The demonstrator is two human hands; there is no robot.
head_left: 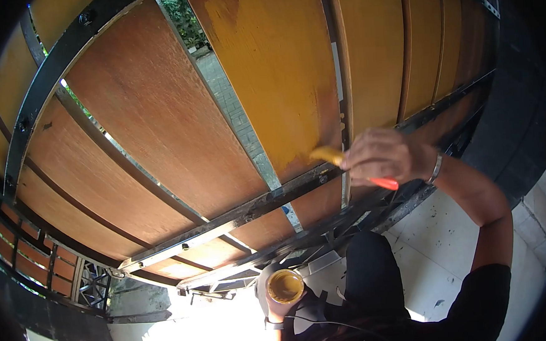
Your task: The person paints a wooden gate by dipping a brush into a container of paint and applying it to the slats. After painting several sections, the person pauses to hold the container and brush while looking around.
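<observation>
My right hand [385, 157] is closed round a brush with a red handle [385, 183]. The yellow-coated brush head [327, 154] is at the lower part of a wooden panel [273, 76], which is partly covered in yellow-ochre paint, with brown wood showing at its right and bottom edges. Low in the view, my left hand [281, 307] holds up an open can of yellow-brown paint [286, 286], its fingers wrapped round the side. To the left, a reddish-brown panel [163, 108] bears no yellow paint.
A dark metal frame rail [269, 203] runs under the tall panels, with narrow gaps between them. Shorter brown panels [267, 229] sit beneath it. Pale floor tiles [437, 248] with dark specks lie below right. My bent knee [372, 264] is close to the frame.
</observation>
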